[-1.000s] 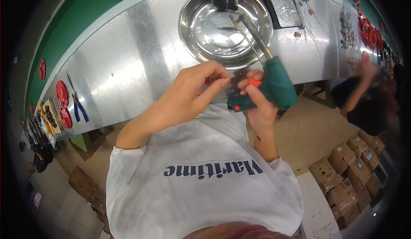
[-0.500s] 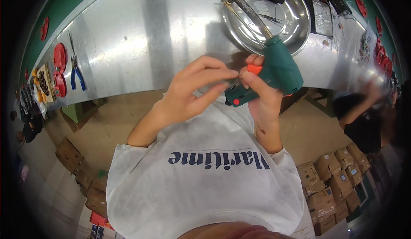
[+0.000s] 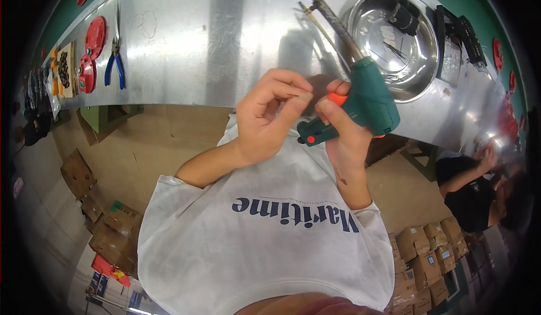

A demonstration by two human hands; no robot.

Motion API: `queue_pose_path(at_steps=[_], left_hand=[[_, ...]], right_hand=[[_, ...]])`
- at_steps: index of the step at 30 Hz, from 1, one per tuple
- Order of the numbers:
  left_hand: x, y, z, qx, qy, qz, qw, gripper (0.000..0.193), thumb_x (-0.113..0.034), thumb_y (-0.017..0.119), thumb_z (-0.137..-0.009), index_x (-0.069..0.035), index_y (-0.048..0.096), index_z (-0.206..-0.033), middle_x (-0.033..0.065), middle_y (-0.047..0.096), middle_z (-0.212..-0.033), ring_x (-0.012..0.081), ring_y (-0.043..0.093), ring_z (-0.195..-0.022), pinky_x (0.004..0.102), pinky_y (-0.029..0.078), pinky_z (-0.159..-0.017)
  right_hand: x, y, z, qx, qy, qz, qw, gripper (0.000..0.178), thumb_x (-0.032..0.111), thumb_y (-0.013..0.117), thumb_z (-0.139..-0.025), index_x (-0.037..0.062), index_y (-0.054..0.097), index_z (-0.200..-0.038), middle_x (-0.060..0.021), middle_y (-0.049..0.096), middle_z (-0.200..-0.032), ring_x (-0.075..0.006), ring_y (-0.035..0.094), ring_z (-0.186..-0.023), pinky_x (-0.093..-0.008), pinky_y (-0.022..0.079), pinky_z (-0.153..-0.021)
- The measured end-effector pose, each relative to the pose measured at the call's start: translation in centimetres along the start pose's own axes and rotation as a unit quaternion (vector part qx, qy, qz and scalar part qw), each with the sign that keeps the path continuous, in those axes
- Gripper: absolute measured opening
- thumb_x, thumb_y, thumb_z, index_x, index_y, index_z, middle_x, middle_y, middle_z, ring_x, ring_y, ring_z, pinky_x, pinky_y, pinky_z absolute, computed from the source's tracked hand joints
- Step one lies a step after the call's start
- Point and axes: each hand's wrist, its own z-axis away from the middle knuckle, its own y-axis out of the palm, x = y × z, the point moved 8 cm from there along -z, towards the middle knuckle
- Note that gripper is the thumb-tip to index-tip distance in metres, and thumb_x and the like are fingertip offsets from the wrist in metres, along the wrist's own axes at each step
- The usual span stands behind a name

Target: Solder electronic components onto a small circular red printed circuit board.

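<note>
My right hand (image 3: pixel 347 128) is wrapped round the handle of a green soldering gun (image 3: pixel 373 96) with an orange trigger. Its long, dark-stained metal tip points up and to the left over the bench, with a thin feed tube running beside it. Just left of the trigger is my left hand (image 3: pixel 264 115), thumb and fingertips pinched together. Whatever lies in that pinch, if anything, is too small to make out. A small gap separates the two hands.
A round steel bowl (image 3: pixel 433 69) right of the soldering gun holds a black brush (image 3: pixel 403 18) and thin dark pieces. Blue-handled pliers (image 3: pixel 115 67) and red round parts (image 3: pixel 96 37) lie on the metal bench (image 3: pixel 174 50) at left. Another person (image 3: pixel 470 194) sits at right; cardboard boxes (image 3: pixel 425 258) stand behind.
My left fingers have closed from a looser spread into a pinch. The view has shifted, so the bowl now appears farther right of the soldering gun, which stays in my right hand.
</note>
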Motion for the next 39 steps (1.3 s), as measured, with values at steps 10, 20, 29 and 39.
queue_pose_path(at_steps=[10,20,29,39], left_hand=[[1.3,-0.5,0.1,0.021,-0.19,-0.02,0.981,0.009,-0.002,0.059,-0.09,0.003,0.063,-0.096,0.0119,0.068,-0.086,0.0065,0.053,-0.057,0.0203,0.041,-0.052],[0.1,0.4,-0.6,0.088,-0.125,-0.195,0.969,0.006,-0.002,0.068,-0.083,0.001,0.069,-0.087,0.0054,0.066,-0.075,0.007,0.053,-0.059,0.0221,0.041,-0.053],[-0.8,1.3,0.0,0.114,0.036,-0.222,0.968,0.008,-0.006,0.069,-0.077,-0.002,0.068,-0.084,0.0076,0.06,-0.07,0.0205,0.056,-0.056,0.0314,0.043,-0.05],[-3.7,-2.1,-2.8,0.108,0.217,-0.349,0.905,0.015,-0.015,0.072,-0.075,-0.007,0.068,-0.087,0.0076,0.062,-0.075,0.0236,0.059,-0.061,0.0345,0.046,-0.054]], right_hand=[[0.9,-0.8,0.2,0.004,-0.065,0.032,0.997,0.04,-0.01,0.063,-0.076,0.002,0.052,-0.112,-0.0115,0.054,-0.107,-0.0199,0.061,-0.083,-0.0299,0.047,-0.071],[1.9,0.1,0.0,0.047,-0.097,0.051,0.993,0.043,-0.012,0.064,-0.075,0.0011,0.053,-0.113,-0.0112,0.055,-0.108,-0.0194,0.061,-0.09,-0.0307,0.049,-0.08],[1.8,-0.2,0.9,-0.029,-0.099,0.109,0.989,0.044,-0.014,0.065,-0.074,-0.0019,0.052,-0.114,-0.008,0.055,-0.106,-0.0136,0.057,-0.084,-0.0272,0.048,-0.078],[2.6,0.5,-0.1,-0.023,-0.123,0.137,0.983,0.039,-0.013,0.063,-0.075,-0.0002,0.052,-0.11,-0.007,0.053,-0.103,-0.0128,0.055,-0.085,-0.0263,0.046,-0.076]])
